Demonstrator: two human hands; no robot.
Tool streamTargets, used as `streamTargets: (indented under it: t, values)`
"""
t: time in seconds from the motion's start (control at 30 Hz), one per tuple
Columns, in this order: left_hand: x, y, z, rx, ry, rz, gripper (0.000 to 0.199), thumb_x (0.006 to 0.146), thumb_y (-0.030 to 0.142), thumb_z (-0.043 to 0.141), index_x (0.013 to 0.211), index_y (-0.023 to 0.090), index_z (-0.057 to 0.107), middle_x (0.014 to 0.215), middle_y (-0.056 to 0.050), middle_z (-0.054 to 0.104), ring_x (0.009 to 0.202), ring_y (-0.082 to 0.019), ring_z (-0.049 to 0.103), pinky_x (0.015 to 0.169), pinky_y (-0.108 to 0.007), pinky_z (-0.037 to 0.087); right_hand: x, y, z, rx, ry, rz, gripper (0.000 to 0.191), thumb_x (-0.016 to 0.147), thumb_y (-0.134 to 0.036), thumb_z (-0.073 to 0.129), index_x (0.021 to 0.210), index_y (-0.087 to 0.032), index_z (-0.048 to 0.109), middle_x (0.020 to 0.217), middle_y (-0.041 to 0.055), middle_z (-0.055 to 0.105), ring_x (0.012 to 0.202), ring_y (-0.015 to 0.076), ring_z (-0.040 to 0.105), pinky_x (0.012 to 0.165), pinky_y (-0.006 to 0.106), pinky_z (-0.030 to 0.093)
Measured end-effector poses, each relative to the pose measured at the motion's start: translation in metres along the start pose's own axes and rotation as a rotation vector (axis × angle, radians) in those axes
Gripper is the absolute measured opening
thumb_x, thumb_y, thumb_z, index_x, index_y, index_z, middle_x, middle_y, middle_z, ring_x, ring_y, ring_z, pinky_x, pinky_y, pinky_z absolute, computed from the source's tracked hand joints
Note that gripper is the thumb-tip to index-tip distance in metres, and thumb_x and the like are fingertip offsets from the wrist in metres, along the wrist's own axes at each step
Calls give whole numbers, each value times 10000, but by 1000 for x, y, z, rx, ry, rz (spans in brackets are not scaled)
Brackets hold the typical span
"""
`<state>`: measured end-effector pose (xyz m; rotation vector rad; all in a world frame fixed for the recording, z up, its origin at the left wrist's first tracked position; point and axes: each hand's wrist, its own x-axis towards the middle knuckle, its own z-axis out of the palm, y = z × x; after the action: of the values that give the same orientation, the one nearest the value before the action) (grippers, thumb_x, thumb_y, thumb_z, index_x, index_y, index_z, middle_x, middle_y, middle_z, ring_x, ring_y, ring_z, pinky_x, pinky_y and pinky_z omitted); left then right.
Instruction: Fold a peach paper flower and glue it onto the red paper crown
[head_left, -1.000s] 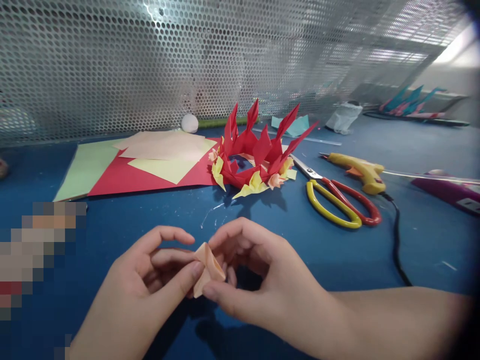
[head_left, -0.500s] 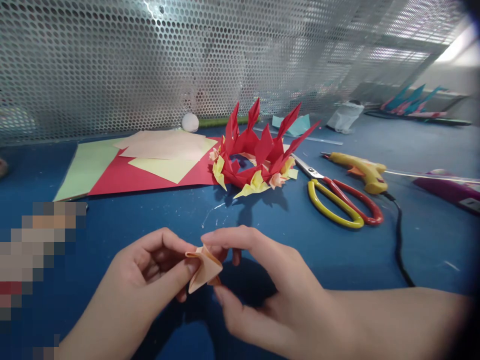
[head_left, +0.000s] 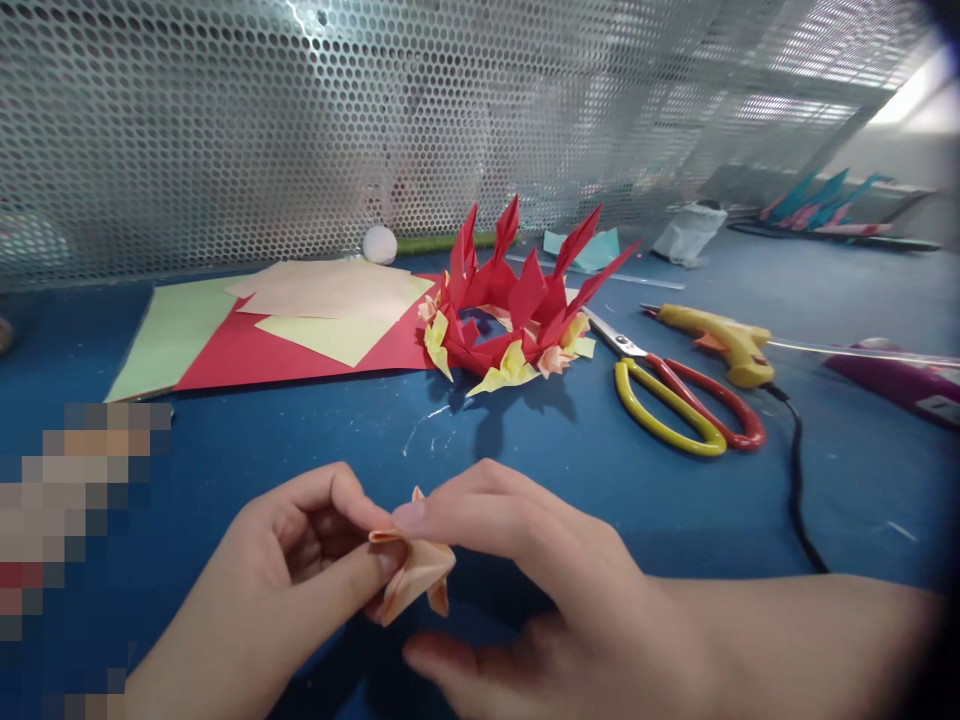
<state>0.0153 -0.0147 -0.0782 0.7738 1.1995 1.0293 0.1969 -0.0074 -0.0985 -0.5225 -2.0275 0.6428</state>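
A small folded peach paper piece (head_left: 421, 568) is pinched between the thumb and forefinger of my left hand (head_left: 300, 560), low in the middle of the head view. The index finger of my right hand (head_left: 540, 560) rests on top of this piece, while the thumb is spread away below it. Behind my hands stands a red paper crown (head_left: 491, 352) with tall pointed spikes and yellow and peach paper flowers around its base. Part of the peach piece is hidden by my fingers.
Scissors (head_left: 667, 395) with red and yellow handles lie right of the crown, near a yellow glue gun (head_left: 724, 340) with a black cord. Red paper (head_left: 217, 360) and other sheets lie left. A blurred-out area covers the lower left.
The peach piece has tilted and sits slightly lower, showing more of its folded points. My right thumb has moved off it and down, and my right index finger has come onto its top.
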Motion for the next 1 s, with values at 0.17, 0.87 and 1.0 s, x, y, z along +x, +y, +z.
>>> streamTargets:
  t: [0.17, 0.87, 1.0]
  values:
    - [-1, 1, -1, 22, 10, 15, 275, 521, 98, 879, 485, 219, 635, 423, 83, 660, 429, -60, 591, 458, -94, 453, -2, 0, -2, 4, -9, 38, 355, 959, -49, 636, 1269, -207, 565, 1070, 49, 717, 988, 121, 692, 919, 193, 591]
    - [-1, 2, -3, 164, -34, 48, 152, 626, 181, 819, 552, 265, 716, 499, 78, 676, 502, -92, 631, 537, -143, 494, -4, -3, 3, 40, 88, 53, 456, 900, 82, 529, 1241, -215, 591, 991, 9, 741, 880, 114, 689, 860, 203, 585]
    - [-2, 1, -1, 123, -14, 49, 147, 609, 173, 826, 553, 273, 733, 488, 75, 698, 486, -80, 630, 509, -124, 471, 2, -4, 0, 46, 89, 58, 394, 887, 100, 517, 1127, -188, 638, 916, 1, 762, 821, 102, 693, 828, 187, 588]
